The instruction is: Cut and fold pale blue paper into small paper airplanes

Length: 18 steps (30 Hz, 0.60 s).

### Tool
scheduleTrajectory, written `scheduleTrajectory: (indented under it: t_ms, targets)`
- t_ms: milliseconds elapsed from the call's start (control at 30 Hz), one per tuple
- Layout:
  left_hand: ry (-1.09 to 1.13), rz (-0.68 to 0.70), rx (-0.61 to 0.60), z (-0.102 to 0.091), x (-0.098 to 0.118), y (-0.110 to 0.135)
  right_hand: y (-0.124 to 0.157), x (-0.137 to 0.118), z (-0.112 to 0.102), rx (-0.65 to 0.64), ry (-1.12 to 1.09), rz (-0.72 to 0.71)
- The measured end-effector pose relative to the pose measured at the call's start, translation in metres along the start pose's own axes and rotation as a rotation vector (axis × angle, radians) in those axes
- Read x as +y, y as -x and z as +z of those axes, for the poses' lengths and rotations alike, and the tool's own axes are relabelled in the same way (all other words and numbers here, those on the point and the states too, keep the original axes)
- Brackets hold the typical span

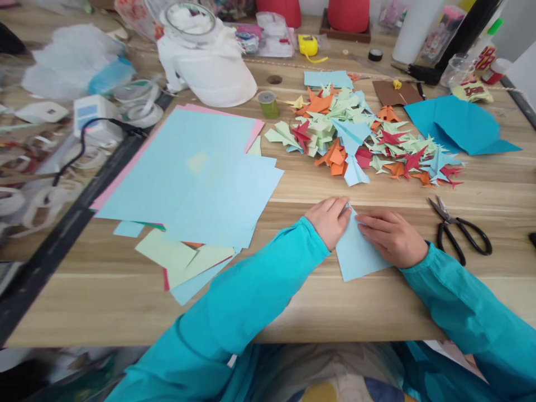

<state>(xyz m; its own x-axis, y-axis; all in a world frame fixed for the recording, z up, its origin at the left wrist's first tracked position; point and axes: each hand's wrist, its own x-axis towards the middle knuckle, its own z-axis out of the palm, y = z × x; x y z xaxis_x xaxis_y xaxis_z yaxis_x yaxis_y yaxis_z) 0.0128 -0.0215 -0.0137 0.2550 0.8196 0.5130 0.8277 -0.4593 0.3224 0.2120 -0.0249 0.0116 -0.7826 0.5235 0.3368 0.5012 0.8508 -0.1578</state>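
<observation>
A light blue sheet of paper [355, 258] lies on the table in front of me, its top narrowing to a folded point. My left hand [330, 221] is closed at that upper point, fingertips pinching the paper's edge. Across the sheet's upper right side lies my right hand [391, 234], fingers stretched out flat and pressing on it. Part of the sheet is hidden under both hands. Just beyond is a heap of folded paper pieces [326, 131] in green, orange, red and blue. Black-handled scissors [450, 220] rest to the right of my right hand, blades apart.
Large light blue sheets [188, 173] are stacked at left, with green paper offcuts [167, 254] below them. Behind stand a white cap [209, 72], a small green jar [268, 105] and a yellow tape measure [308, 46]. Crumpled blue paper [464, 125] lies at the right.
</observation>
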Motion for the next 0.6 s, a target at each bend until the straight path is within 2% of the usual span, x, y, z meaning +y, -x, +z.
scheduleTrajectory:
  t_ms: [133,300,600]
  targets:
    - [-0.057,0.076,-0.019,-0.001,-0.002,0.000,0.000,0.000,0.000,-0.003,0.006,-0.005]
    - [-0.168,0.373,-0.077,-0.003,-0.009,0.000,-0.001,-0.001,-0.001,0.015,0.019,-0.009]
    - [-0.237,0.424,-0.097,-0.008,-0.010,-0.001,-0.001,-0.001,-0.001,0.029,0.049,-0.033]
